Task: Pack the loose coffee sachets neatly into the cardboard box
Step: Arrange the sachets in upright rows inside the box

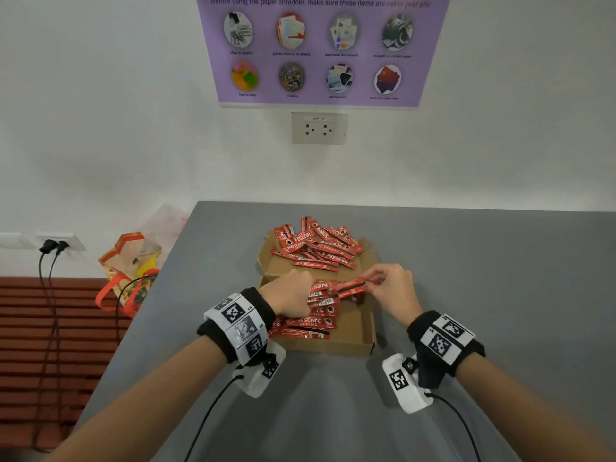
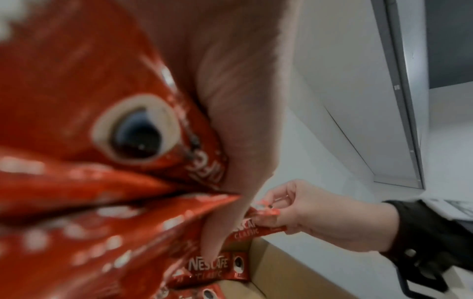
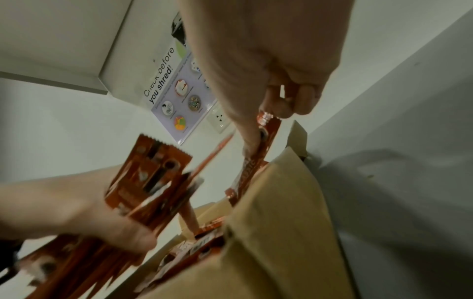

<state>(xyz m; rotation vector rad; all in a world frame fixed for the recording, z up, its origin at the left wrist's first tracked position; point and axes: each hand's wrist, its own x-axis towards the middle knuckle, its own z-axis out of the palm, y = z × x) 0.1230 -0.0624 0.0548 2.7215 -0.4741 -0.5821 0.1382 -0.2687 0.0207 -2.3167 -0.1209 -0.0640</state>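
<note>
Head view, right hand [image 1: 391,288] pinching sachet [image 1: 350,287] over cardboard box [image 1: 353,331]

"NESCAFE CLASSIC" is printed in white on the red sachets in the cardboard box [image 1: 353,341], e.g. one sachet [image 1: 311,322] at its 9 o'clock side; "NESCAFE" recurs on the loose pile [image 1: 316,245] at 12 o'clock. The purple poster [image 1: 320,48] reads "Before using the paper shredder, make sure these items are not in your pile"; "Check before you shred!" is seen in the right wrist view [image 3: 163,78]. The wall socket [image 1: 319,128] is marked "SPP-9".
</note>
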